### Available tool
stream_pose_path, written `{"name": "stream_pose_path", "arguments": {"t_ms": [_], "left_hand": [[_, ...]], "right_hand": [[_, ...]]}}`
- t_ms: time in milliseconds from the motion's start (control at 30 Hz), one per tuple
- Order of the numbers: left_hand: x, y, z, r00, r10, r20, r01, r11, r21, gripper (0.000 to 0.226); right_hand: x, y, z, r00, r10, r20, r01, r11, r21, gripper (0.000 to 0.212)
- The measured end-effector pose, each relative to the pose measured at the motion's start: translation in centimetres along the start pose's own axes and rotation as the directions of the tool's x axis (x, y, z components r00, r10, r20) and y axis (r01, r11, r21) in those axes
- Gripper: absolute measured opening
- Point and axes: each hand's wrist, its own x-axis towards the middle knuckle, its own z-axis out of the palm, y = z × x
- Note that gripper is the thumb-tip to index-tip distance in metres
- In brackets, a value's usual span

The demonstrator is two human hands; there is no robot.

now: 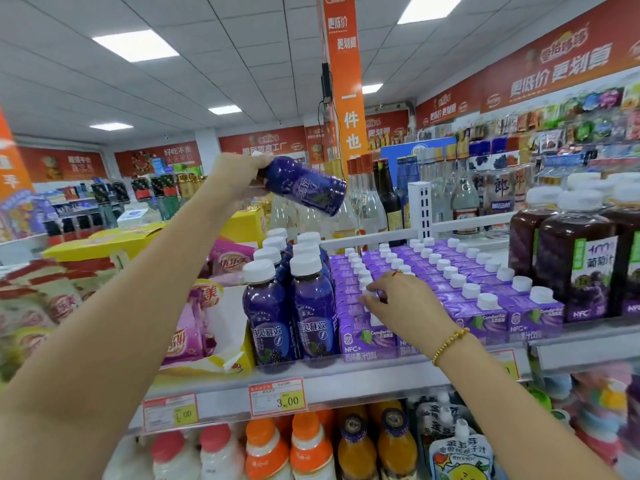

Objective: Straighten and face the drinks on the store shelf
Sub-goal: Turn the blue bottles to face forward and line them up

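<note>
My left hand (239,174) holds a purple bottle (306,185) by its cap end, tilted almost flat in the air above the shelf. Below it, two rows of the same purple bottles (294,303) with white caps stand on the top shelf (346,379), labels facing out. To their right sit several rows of purple juice cartons (446,285) with white caps. My right hand (398,301) rests on the front left cartons, fingers pinching a white cap (367,292). A gold bead bracelet is on that wrist.
Dark grape juice bottles (575,258) stand at the right of the cartons. Yellow boxes and pink snack bags (194,306) fill the shelf to the left. Glass bottles (388,195) stand behind a white rail. Orange and white bottles (277,448) line the shelf below, under price tags (277,396).
</note>
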Motion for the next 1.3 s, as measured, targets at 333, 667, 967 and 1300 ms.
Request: {"name": "stream_pose_path", "arguments": {"t_ms": [333, 667, 967, 1300], "left_hand": [[-15.3, -0.2, -1.5, 0.963, -0.101, 0.248, 0.194, 0.901, -0.388, 0.012], [-27.1, -8.2, -2.2, 0.945, -0.249, 0.21, 0.324, 0.794, -0.514, 0.03], [-33.0, -11.4, -1.7, 0.89, -0.44, 0.118, 0.409, 0.658, -0.632, 0.018], [-34.5, -12.2, -1.1, 0.928, -0.302, 0.22, 0.371, 0.814, -0.446, 0.039]], "right_hand": [[-2.5, -0.9, -2.2, 1.0, 0.016, 0.022, -0.021, 0.964, 0.264, 0.025], [-13.8, -0.3, -5.5, 0.98, -0.078, -0.181, 0.197, 0.338, 0.92, 0.029], [-19.9, -0.6, -2.0, 0.873, -0.468, -0.136, 0.462, 0.704, 0.54, 0.072], [-21.8, 1.0, 0.3, 0.967, -0.248, -0.05, 0.187, 0.569, 0.801, 0.057]]}}
